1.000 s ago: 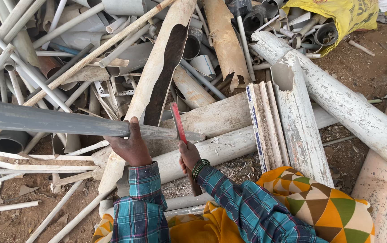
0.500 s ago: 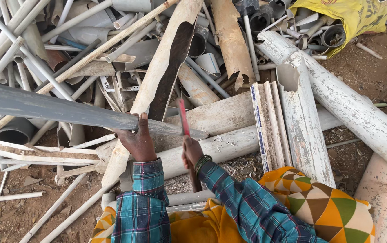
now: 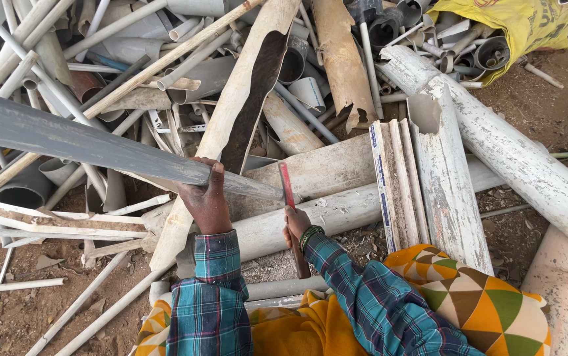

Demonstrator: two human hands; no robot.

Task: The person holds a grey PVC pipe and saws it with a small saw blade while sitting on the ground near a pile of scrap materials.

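Note:
My left hand (image 3: pixel 206 198) grips a long grey plastic pipe (image 3: pixel 86 142) near its right end, holding it across the scrap pile. My right hand (image 3: pixel 295 224) is closed on a red-bladed tool with a dark handle (image 3: pixel 287 188), its blade pointing up and resting beside the pipe's end. Under both hands lies a thick dirty white pipe (image 3: pixel 337 207). Both sleeves are blue-green plaid.
A heap of broken white and tan pipes (image 3: pixel 251 92) fills the ground ahead. Large white pipes (image 3: pixel 515 158) lie to the right, with a yellow sack (image 3: pixel 528 26) of pipe pieces behind them. Thin rods (image 3: pixel 53 234) are scattered on the dirt at left.
The grey pipe and my left hand have shifted slightly right and down. The red tool has come down closer to the pipe's end.

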